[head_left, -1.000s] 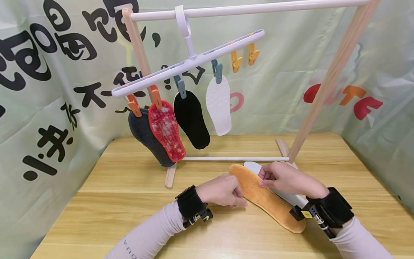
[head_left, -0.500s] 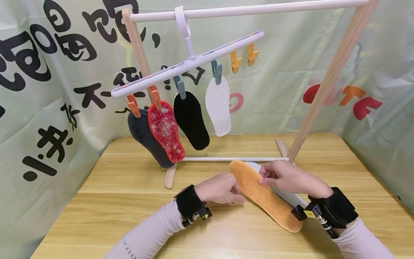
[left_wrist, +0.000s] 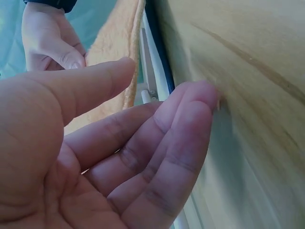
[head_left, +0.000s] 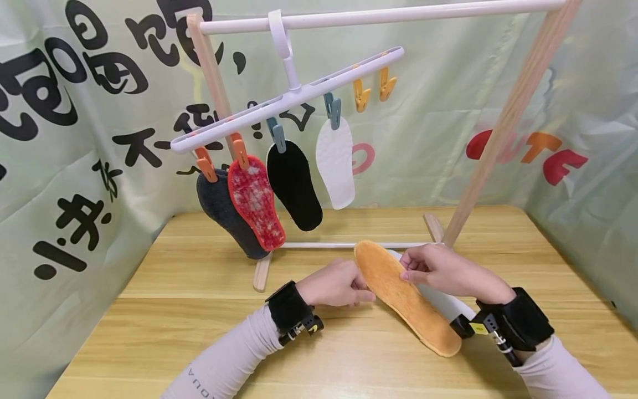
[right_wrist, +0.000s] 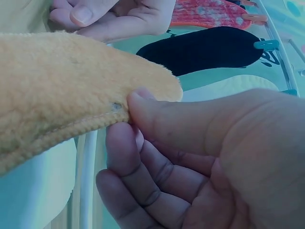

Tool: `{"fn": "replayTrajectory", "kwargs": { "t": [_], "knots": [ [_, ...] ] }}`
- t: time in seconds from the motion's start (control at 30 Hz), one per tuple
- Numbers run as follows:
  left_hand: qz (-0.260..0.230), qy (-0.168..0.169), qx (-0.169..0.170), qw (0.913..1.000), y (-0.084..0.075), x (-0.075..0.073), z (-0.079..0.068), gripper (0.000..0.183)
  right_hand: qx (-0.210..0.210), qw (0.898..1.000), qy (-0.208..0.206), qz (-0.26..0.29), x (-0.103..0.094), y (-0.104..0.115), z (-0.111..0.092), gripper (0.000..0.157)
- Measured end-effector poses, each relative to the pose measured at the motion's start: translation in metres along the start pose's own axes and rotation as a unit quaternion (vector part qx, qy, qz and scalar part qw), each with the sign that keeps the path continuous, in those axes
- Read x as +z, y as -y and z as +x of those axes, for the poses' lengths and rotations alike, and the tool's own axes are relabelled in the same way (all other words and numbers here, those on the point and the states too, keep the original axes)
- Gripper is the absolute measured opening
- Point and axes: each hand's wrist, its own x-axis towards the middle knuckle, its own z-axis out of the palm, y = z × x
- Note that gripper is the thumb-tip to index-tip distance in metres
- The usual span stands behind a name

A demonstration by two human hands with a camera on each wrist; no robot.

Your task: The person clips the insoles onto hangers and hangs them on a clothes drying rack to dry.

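Note:
A fuzzy orange insole [head_left: 406, 302] slants over the table, its far end raised. My right hand [head_left: 446, 271] pinches its right edge between thumb and index finger; the right wrist view shows the thumb [right_wrist: 152, 112] on the furry face. My left hand [head_left: 336, 285] is at the insole's left edge. In the left wrist view its fingers [left_wrist: 167, 157] curl loosely, apart from the thumb, with nothing gripped between them. Partly hidden under the orange insole and my right hand is a flat white piece [head_left: 443, 301], shaped like an insole.
A white clip hanger [head_left: 294, 97] hangs tilted from the rack's top bar [head_left: 399, 14]. Clipped to it are a dark grey insole [head_left: 226, 213], a red one [head_left: 256, 202], a black one [head_left: 294, 185] and a white one [head_left: 335, 163]. Yellow clips [head_left: 361, 97] dangle at its right end.
The orange insole's far end has risen and the whole insole has shifted slightly left. My left hand has moved a little up along its edge. My right hand keeps its pinch.

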Motion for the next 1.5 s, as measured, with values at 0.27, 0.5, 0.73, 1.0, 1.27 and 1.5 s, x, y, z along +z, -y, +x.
{"fn": "replayTrajectory", "kwargs": {
  "t": [0.27,0.5,0.73,1.0,1.27,1.5],
  "knots": [
    [-0.022,-0.032,0.013,0.9992,0.002,-0.001,0.002,0.035,0.013,1.0,-0.011,0.002,-0.004,0.001,-0.001,0.006],
    [-0.016,-0.07,0.025,0.9971,0.001,-0.004,0.003,0.036,0.018,0.999,-0.031,0.004,-0.005,0.0,0.0,0.004],
    [-0.054,-0.11,0.022,0.9922,-0.001,-0.009,0.002,0.035,0.021,0.998,-0.054,0.004,-0.004,0.002,0.0,0.004],
    [-0.055,-0.142,0.025,0.9881,-0.002,-0.01,0.002,0.039,0.038,0.997,-0.066,0.011,-0.003,0.003,0.0,0.006],
    [-0.077,-0.158,0.026,0.984,-0.005,-0.014,0.001,0.022,0.04,0.996,-0.08,0.016,-0.002,0.004,0.004,0.008],
    [-0.08,-0.178,0.029,0.9803,-0.006,-0.016,0.002,0.019,0.036,0.994,-0.101,0.008,-0.001,0.004,0.006,0.009]
  ]
}}
